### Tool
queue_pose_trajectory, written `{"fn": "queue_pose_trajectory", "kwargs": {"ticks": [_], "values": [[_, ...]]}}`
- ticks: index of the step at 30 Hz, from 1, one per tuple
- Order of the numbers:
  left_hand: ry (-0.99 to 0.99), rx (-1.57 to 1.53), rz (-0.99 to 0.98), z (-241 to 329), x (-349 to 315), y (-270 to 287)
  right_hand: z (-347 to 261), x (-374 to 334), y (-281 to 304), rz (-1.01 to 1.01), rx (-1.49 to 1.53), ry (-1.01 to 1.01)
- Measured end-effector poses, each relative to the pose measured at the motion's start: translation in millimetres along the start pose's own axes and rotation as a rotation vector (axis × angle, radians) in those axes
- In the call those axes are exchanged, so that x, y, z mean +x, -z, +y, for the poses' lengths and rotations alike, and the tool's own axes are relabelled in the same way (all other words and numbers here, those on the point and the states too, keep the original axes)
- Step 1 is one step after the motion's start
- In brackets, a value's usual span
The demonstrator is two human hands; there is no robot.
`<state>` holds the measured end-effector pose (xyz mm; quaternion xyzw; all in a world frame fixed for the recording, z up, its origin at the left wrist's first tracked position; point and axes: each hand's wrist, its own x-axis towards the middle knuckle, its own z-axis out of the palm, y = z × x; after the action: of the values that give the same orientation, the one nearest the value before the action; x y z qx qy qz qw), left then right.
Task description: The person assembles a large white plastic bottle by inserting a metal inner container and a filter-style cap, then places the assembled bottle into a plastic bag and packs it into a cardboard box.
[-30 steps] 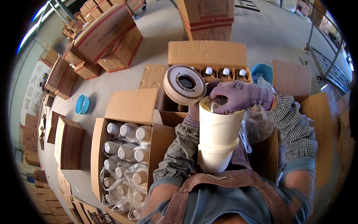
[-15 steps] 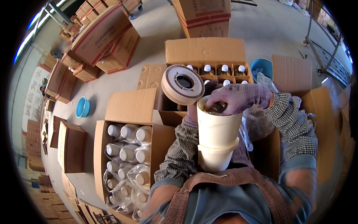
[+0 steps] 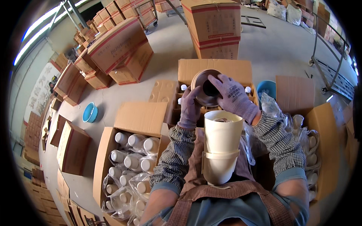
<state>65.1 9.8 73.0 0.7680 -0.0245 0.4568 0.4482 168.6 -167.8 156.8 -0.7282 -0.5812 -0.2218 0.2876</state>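
From the head camera we see both of our hands, in purple knit gloves, raised over an open cardboard box with dividers (image 3: pixel 217 71). Our left hand (image 3: pixel 189 109) is closed on the lower left rim of a round brown roll of tape (image 3: pixel 206 87), holding it tilted with its dark core toward us. Our right hand (image 3: pixel 233 97) lies across the roll's right side, fingers spread over its face; we cannot tell whether that grip is clamped or only resting.

The divided box already shows several white-capped bottles (image 3: pixel 183 87) standing in its cells, though the roll and our hands hide most of them, so we cannot tell how full it is. Its flaps stand open and no tape is visible on it yet, so sealing appears left to do.

To our left, a second open cardboard box (image 3: pixel 130 120) holds many white plastic bottles (image 3: pixel 132 161), some under clear plastic wrap. A cream-coloured tall plastic cup (image 3: pixel 222 145) hangs at our apron, just below our hands.
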Motion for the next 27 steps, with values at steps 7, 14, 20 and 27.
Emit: {"fn": "queue_pose_trajectory", "kwargs": {"ticks": [7,14,20,27], "values": [[0.468,-0.612,0.233,72,27,-11,-5,14,4,-0.179,0.313,-0.459],[0.498,-0.704,0.182,77,31,-13,0,14,4,-0.037,0.272,-0.268],[0.533,-0.723,0.202,82,38,-4,-16,12,21,0.198,0.062,0.021],[0.548,-0.742,0.164,76,30,-23,-1,13,9,0.066,0.172,-0.248]]}}
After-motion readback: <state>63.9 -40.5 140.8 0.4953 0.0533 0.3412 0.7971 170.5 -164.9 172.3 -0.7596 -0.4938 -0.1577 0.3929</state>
